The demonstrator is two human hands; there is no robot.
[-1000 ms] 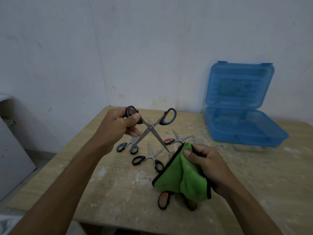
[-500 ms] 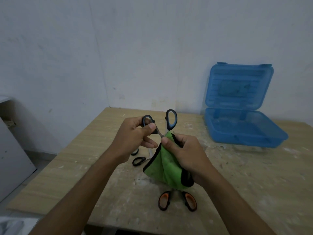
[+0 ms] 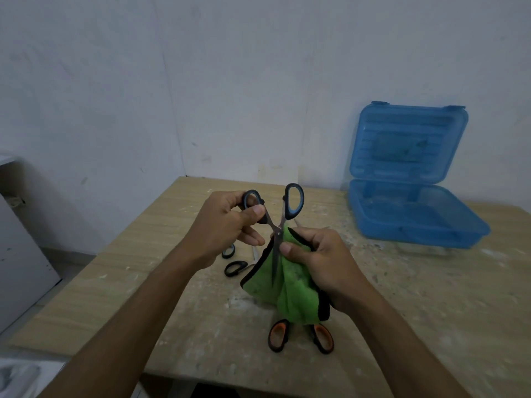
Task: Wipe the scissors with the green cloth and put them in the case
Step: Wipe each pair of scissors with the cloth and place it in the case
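Beyond the right hand and off to its right, the blue case sits with its lid swung up and leaning back toward the wall. The tray is translucent, with moulded ridges inside; whether anything lies in it cannot be told from this view.

The left hand has its thumb and fingers curled round one black-and-blue handle loop of the scissors, holding them up with the handles high and the blades pointing down. The second loop stands free, just right of the left thumb. The blades are parted a little. The right hand grips the green cloth, bunched, with its thumb pressing the fabric against one blade just below the pivot; the other blade lies bare against the front of the cloth. The cloth has a black edge and hangs down below the right hand.

Under the hanging cloth, nearer than both hands, the orange-and-black handles of another pair of scissors lie on the table; their blades are hidden by the cloth. Just below the left hand, two black handle loops of further scissors show on the table, the rest hidden.

The table is pale wood, scuffed and smeared with white marks. It stands against a plain, whitish wall, and a grey cabinet stands left of the left arm.
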